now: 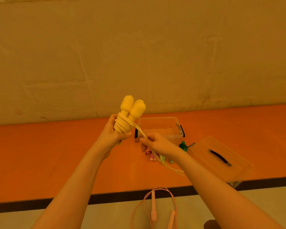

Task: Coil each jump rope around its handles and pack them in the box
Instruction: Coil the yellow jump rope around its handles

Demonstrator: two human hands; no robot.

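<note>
Step in hand was coiling the yellow jump rope (124, 125) round its two yellow handles (132, 107). Left hand (113, 134) gripped the handle pair, fingers curled round the wrapped part, handle heads pointing up and away. Several turns already sat on the shafts. Right hand (153, 142) pinched the free cord (139, 130) just right of the bundle, fingers curled on it; the loose tail (175, 170) trailed down past the right wrist to the tabletop.

Judged mid-coil: some cord left to wind. Next move likely needs the right hand to carry the cord round the shafts again under tension, then tuck the end so the coil holds.

Clear plastic box (160, 128) stood open just behind the right hand, black latches on its sides; looked empty, hard to tell through the clear walls. Its clear lid (220, 160) with a black handle lay right of the box. A green rope (184, 146) sat between box and lid. Small pink, red and light green pieces (153, 157) lay in front of the box, partly hidden by the right hand. A pink jump rope (153, 212) hung below the table edge, nearer than the box.

Surface: orange tabletop (56, 154) with a dark front edge. Plain beige wall (139, 55) behind the box, pale floor below.
</note>
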